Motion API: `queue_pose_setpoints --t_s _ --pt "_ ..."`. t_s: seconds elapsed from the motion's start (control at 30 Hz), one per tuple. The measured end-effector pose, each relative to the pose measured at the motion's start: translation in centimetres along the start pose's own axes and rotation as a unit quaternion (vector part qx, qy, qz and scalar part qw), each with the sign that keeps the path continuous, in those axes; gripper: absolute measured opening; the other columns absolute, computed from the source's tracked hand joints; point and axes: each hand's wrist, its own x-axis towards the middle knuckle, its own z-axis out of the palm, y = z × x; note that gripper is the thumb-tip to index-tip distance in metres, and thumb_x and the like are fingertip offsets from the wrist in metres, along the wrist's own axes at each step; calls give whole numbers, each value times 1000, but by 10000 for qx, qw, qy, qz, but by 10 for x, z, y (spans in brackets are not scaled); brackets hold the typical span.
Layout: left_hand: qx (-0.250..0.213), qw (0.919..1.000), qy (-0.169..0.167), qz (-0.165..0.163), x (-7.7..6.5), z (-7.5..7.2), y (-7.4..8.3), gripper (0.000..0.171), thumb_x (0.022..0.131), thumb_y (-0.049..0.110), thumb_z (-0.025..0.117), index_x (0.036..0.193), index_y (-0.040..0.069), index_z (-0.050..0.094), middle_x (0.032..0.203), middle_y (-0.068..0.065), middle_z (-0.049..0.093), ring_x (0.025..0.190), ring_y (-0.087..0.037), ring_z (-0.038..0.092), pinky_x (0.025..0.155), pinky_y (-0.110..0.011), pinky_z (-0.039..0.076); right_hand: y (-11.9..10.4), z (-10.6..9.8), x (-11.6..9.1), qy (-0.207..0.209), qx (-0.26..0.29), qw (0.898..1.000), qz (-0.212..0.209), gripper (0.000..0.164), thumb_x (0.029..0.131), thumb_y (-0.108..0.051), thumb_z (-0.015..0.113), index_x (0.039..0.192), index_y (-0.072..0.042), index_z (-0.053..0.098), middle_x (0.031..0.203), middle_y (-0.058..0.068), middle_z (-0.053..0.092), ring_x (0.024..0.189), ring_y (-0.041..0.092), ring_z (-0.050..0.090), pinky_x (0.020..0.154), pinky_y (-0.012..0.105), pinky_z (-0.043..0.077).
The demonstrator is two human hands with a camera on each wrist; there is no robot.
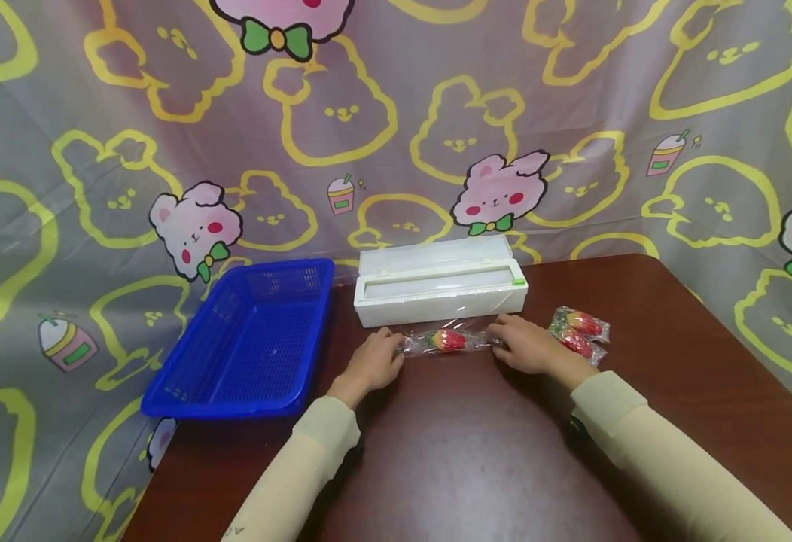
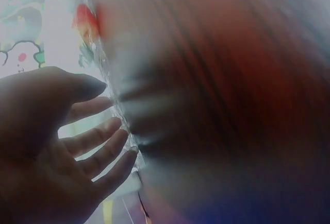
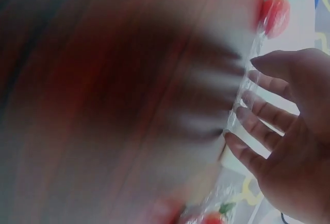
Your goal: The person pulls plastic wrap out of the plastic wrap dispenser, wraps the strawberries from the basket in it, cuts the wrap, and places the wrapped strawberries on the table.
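A red strawberry [image 1: 449, 340] with a green top lies on a strip of clear plastic wrap [image 1: 415, 346] on the table. At the strip's left end, my left hand [image 1: 374, 360] presses the wrap with its fingertips. My right hand [image 1: 523, 344] does the same at the right end. Both wrist views show the fingers [image 2: 105, 152] fairly straight and spread, their tips on the film, and nothing gripped in the palm. The white wrap dispenser box [image 1: 437, 307] stands just behind, its lid raised, with a green slider [image 1: 519, 281] at the right.
Two wrapped strawberries [image 1: 580, 333] lie to the right of my right hand, partly behind the wrist. A blue plastic basket [image 1: 233, 410] stands at the left of the brown table [image 1: 477, 452]. A patterned curtain [image 1: 396, 98] hangs behind the table.
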Motion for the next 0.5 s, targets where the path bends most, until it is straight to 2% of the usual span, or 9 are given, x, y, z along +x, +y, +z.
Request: queue_pose_setpoints --t_s 0.13,0.3,0.5 --pt "96 9998 -35 -164 -6 -3 -8 22 96 17 67 115 7 69 110 -12 62 102 -33 62 82 -49 54 6 -6 -4 -50 56 9999 77 25 88 -10 73 111 -3 69 98 9 59 92 29 60 82 50 52" --pt "221 9991 -120 -328 -12 -9 -12 24 95 19 69 116 7 70 112 -11 62 105 -31 62 84 -48 54 10 -11 -7 -204 -130 9994 251 34 87 -10 74 119 0 68 100 11 59 95 31 61 82 51 52" --pt "730 9964 -53 -427 -14 -15 -8 23 91 21 75 109 7 71 108 -11 65 99 -31 66 81 -49 55 9 -15 -10 -159 -327 9989 289 33 86 -12 77 117 -1 70 102 11 61 95 32 62 80 53 53"
